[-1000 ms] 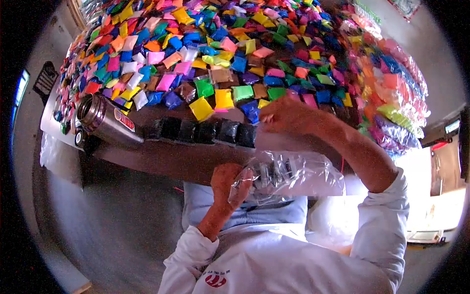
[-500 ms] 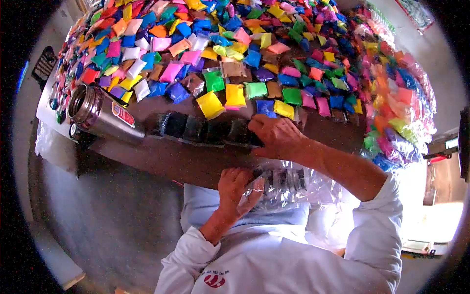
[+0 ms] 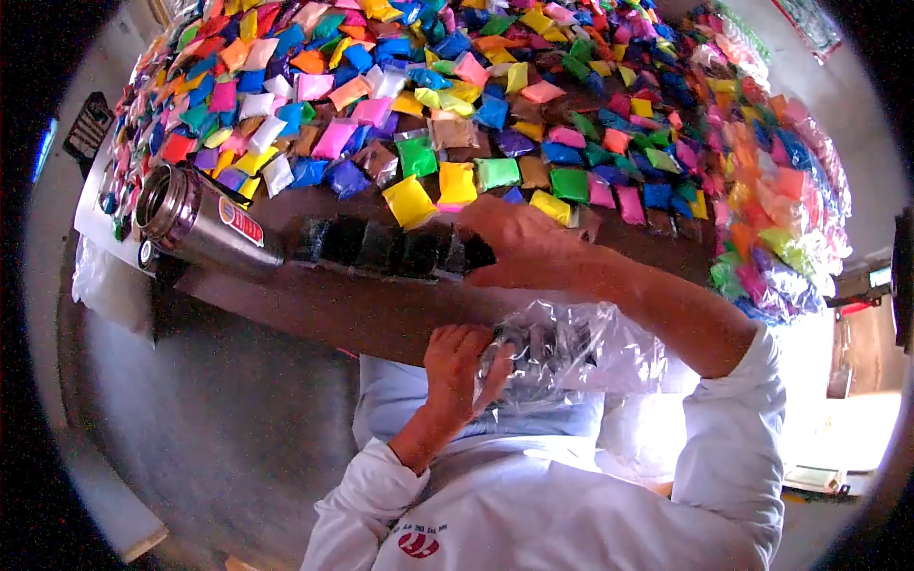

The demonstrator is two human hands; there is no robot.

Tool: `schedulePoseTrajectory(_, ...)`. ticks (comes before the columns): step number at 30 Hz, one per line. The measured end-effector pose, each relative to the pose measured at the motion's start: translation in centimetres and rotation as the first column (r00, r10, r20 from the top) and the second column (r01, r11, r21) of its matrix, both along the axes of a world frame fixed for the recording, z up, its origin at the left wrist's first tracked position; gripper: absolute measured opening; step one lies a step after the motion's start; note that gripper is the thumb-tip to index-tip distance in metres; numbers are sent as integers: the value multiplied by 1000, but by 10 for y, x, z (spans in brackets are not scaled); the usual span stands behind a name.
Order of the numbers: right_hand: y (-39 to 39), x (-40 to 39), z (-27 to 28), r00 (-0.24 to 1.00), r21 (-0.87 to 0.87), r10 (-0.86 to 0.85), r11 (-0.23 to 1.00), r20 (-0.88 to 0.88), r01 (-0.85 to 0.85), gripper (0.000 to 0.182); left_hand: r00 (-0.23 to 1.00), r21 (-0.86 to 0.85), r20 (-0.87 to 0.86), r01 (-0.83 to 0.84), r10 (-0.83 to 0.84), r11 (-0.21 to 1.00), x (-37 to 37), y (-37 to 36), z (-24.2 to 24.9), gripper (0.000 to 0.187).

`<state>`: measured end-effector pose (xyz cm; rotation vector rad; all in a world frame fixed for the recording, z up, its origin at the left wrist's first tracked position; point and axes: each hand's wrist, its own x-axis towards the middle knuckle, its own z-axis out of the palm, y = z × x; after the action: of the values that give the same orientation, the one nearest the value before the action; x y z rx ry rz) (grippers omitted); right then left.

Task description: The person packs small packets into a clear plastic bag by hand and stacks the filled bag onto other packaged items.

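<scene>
A row of small black packets (image 3: 379,249), in clear wrapping, lies on the brown tabletop (image 3: 362,309). My right hand (image 3: 524,246) is over the right end of this row, blurred by motion. Its thumb and fingers are apart, with a black packet between them. Below, near the table's front edge, my left hand (image 3: 455,369) is closed on the mouth of a clear plastic bag (image 3: 609,357). Dark packets show through the bag's film. What the left fingertips touch inside is hidden.
Behind the row spreads a big heap of colourful packets (image 3: 419,157). A steel flask (image 3: 214,224) leans at the left, with a black lid (image 3: 152,257) near it. More packets in clear bags (image 3: 781,209) are piled at the right edge.
My right hand has slid a little left along the black row, and its fingers have spread. The clear bag's film has shifted slightly. My left hand has barely moved.
</scene>
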<state>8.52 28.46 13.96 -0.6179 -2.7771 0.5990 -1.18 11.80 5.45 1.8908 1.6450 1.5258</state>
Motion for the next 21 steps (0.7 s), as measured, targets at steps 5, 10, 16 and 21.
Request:
schedulePoseTrajectory(5, -14, -11, 2, 995, -45, -2, 999, 104, 6, 56, 999, -51, -31, 5, -7, 999, -2, -5, 8, 16)
schedulePoseTrajectory(10, -4, -5, -34, 999, 208, 35, 977, 4, -35, 55, 1000, 45, 16, 3, -3, 999, 2, -5, 4, 16)
schedulePoseTrajectory(16, 16, 17, 22, 970, 94, -241, 966, 10, 239, 53, 998, -22, 14, -63, 64, 998, 3, -9, -17, 19)
schedulePoseTrajectory(21, -11, 108, 121, 812, -617, -396, 785, -428, 57, 57, 994, -159, 111, -1, 18, 987, 6, -10, -62, 18)
